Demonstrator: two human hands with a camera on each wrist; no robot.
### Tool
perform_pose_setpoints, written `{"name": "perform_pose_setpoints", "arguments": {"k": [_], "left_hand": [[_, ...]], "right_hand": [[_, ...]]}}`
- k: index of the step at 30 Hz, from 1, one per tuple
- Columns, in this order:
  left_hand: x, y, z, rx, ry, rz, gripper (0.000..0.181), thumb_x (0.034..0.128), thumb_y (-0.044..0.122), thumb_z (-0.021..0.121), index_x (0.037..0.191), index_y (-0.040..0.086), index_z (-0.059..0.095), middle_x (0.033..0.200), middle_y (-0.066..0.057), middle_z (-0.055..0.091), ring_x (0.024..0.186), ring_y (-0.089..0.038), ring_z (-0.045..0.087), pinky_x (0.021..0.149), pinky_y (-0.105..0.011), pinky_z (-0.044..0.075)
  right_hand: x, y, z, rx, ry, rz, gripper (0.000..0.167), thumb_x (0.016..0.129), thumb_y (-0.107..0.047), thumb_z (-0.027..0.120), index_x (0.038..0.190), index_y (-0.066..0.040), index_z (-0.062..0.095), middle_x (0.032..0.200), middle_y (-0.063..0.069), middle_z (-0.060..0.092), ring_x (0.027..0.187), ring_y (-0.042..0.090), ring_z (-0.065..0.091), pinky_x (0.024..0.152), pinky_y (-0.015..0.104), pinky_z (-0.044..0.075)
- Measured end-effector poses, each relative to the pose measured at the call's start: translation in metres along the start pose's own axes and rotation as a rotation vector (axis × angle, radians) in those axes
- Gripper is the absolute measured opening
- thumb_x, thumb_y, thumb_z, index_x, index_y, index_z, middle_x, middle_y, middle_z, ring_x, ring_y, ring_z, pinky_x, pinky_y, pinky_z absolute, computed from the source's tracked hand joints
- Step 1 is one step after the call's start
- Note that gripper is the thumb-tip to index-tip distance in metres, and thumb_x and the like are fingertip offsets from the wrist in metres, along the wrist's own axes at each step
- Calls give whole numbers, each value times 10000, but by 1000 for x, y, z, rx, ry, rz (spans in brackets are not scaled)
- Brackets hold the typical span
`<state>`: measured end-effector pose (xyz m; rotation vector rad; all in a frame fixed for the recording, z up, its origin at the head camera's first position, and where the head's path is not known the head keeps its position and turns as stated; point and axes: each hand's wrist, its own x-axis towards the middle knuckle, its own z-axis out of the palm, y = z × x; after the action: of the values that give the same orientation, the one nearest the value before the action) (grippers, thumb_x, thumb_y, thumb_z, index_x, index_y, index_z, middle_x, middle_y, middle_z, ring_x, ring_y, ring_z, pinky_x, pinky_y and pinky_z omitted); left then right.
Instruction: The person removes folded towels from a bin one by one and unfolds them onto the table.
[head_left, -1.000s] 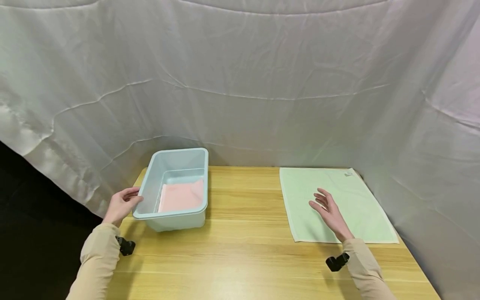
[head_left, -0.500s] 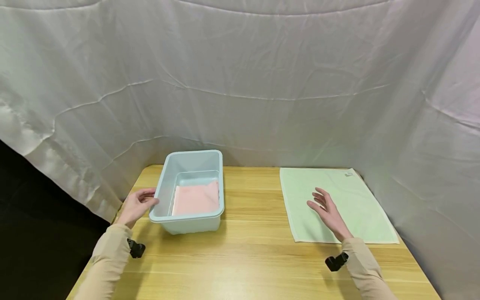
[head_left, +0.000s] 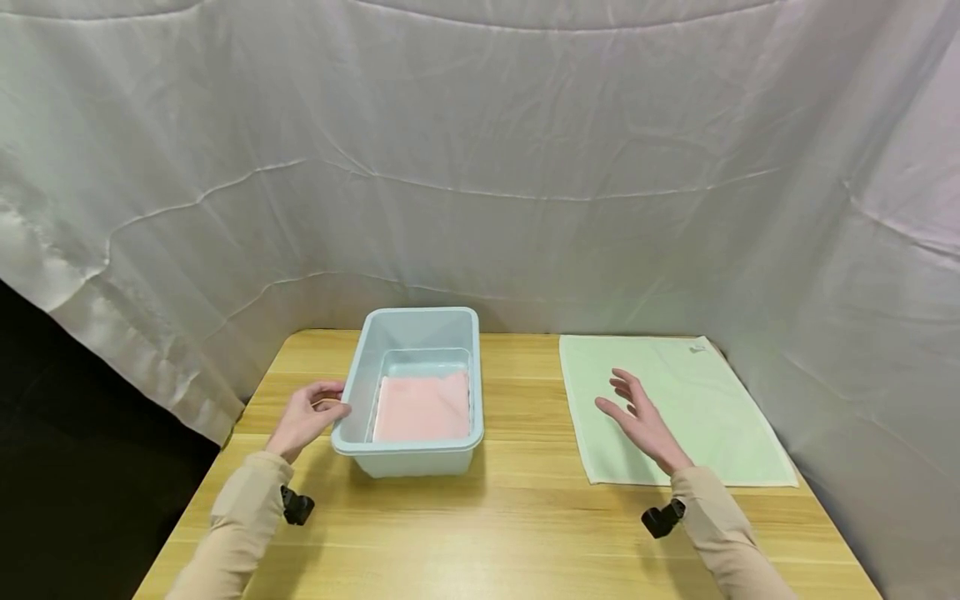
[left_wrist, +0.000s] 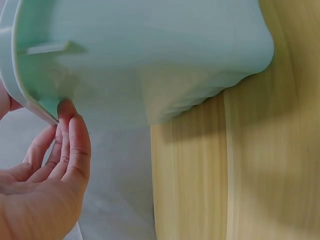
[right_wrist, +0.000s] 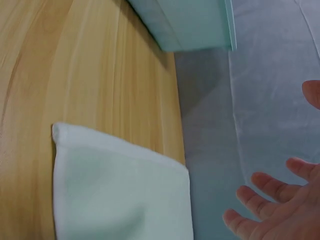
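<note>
A light blue plastic bin (head_left: pixel 415 465) stands left of the middle of the table, with a folded pink cloth (head_left: pixel 422 408) lying on its bottom. My left hand (head_left: pixel 306 418) grips the bin's left rim between thumb and fingers; in the left wrist view the fingertips of this hand (left_wrist: pixel 55 170) curl under the rim of the bin (left_wrist: pixel 125 50). Over a pale green towel (head_left: pixel 705 417), spread flat at the right, hovers my right hand (head_left: pixel 641 421), its fingers spread and slightly bent, holding nothing. The right wrist view shows that hand (right_wrist: pixel 280 205) beside the towel (right_wrist: pixel 115 190).
The wooden table (head_left: pixel 480 542) ends at the back against a grey curtain (head_left: pixel 480 167), which also runs along the right side. A dark area lies past the table's left edge. Each wrist carries a small black camera.
The bin has slid to the right, pink cloth inside, with my left hand at its rim. My right hand has shifted slightly left above the towel, which has stayed in place.
</note>
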<state>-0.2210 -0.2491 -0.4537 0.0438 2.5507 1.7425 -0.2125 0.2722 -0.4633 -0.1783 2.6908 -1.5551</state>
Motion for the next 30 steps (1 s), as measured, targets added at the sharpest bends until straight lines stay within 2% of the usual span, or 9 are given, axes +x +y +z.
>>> {"name": "perform_pose_setpoints", "arguments": {"k": [11,18,24,30], "left_hand": [[-5,8,27,-70,-21,2,501,885,6,680,1338,-126,511,1236,-303,605,830,23,648,772,-146,550],[-10,14,38,-92,-50,-3,504,881,13,686,1331,-123,506,1238,-292,597,835,1,652,772,-176,562],[-15,19,46,-90,-59,-24,510,877,48,718,1326,-93,520,1242,-257,603,855,-40,655,770,-167,550],[-17,21,55,-92,-68,-29,511,864,54,736,1313,-85,533,1237,-238,614,852,-57,658,762,-166,546]], "right_hand": [[9,-25,15,-132,-36,-55,753,1014,-409,573,1583,-71,214,1586,271,329,1473,456,296,1177,652,295],[14,-43,26,-158,-86,-94,794,991,-432,604,1597,-115,201,1602,237,317,1488,441,295,1155,667,329],[18,-65,35,-221,-110,-162,813,975,-407,630,1579,-49,218,1584,268,330,1473,448,317,1177,648,315],[26,-90,43,-311,-157,-183,831,963,-420,636,1568,-24,228,1570,255,362,1444,447,362,1173,624,333]]}}
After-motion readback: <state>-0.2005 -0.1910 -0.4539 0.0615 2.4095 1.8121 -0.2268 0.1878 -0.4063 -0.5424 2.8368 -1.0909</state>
